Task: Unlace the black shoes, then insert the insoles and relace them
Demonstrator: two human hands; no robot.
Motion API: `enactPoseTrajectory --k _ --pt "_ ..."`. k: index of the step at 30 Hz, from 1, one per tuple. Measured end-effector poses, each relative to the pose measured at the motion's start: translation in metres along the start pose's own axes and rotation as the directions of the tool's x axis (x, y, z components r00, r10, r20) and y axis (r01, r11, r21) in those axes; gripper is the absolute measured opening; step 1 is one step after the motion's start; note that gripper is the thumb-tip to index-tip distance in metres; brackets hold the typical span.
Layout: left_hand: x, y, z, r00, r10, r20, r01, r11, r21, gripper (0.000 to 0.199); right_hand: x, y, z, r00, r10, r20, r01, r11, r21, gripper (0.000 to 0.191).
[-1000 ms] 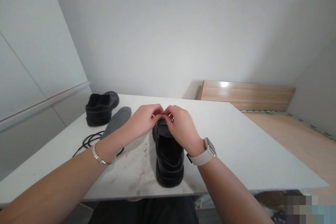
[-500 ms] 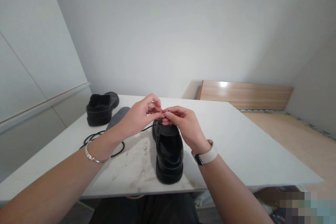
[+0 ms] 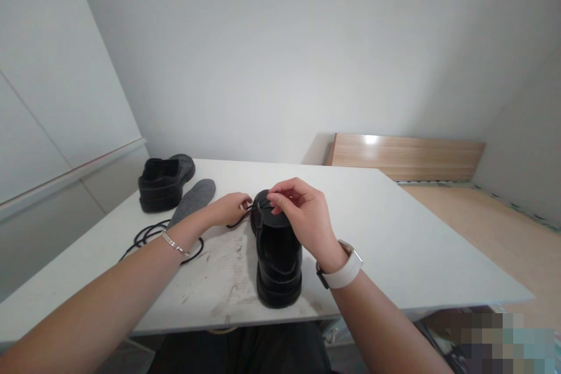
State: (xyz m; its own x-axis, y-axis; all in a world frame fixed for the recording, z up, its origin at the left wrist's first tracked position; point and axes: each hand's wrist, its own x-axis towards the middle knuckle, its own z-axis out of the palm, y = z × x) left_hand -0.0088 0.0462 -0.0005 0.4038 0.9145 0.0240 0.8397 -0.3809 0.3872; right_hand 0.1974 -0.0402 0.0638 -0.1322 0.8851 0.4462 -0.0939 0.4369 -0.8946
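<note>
On a smudged white table (image 3: 385, 245), a black lace-up shoe (image 3: 279, 280) is set; its shoelace (image 3: 253, 207) is pinched by the fingers of the left hand (image 3: 230, 208) beside it and the right hand (image 3: 304, 207) above it.

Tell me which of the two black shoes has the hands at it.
The nearer black shoe, heel toward the person: both hands, left and right, are at its lace area. The other sits far left, beyond the grey insole.

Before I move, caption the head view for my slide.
Two hands working a dark lace at a black shoe, grey insole nearby.
</note>
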Motion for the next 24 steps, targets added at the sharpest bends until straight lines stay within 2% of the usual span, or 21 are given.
enactPoseTrajectory --k 3,6,11,15,19,22,24 --pt "0.003 0.000 0.001 1.000 -0.009 0.016 0.007 0.995 0.100 0.016 -0.001 0.000 0.000 1.000 -0.009 0.003 0.009 1.000 -0.020 0.012" --pt "0.007 -0.002 0.003 0.999 -0.038 0.004 0.037 0.985 0.170 0.017 -0.001 0.001 0.000 1.000 -0.014 0.012 0.015 0.998 -0.054 0.011" --pt "0.013 -0.006 0.004 0.995 -0.082 -0.065 0.091 0.983 0.159 0.012 0.000 0.004 0.000 0.999 -0.043 0.020 0.045 0.994 -0.096 0.007" --pt "0.020 -0.001 -0.009 0.993 -0.073 -0.095 0.076 0.997 0.033 0.012 -0.001 0.007 0.000 0.998 -0.062 0.021 0.064 0.992 -0.108 0.007" --pt "0.018 0.017 -0.039 0.995 -0.038 -0.088 0.023 0.986 -0.166 0.026 0.002 0.002 -0.002 0.993 -0.117 -0.003 0.115 0.980 -0.164 0.005" --pt "0.008 0.036 -0.063 0.994 0.022 -0.104 -0.053 0.949 -0.312 0.033 0.010 -0.015 -0.003 0.973 -0.225 -0.048 0.213 0.959 -0.187 0.005" --pt "0.001 0.049 -0.072 0.991 0.053 -0.125 -0.101 0.902 -0.419 0.032 0.016 -0.035 -0.002 0.937 -0.341 -0.074 0.322 0.927 -0.192 0.003"
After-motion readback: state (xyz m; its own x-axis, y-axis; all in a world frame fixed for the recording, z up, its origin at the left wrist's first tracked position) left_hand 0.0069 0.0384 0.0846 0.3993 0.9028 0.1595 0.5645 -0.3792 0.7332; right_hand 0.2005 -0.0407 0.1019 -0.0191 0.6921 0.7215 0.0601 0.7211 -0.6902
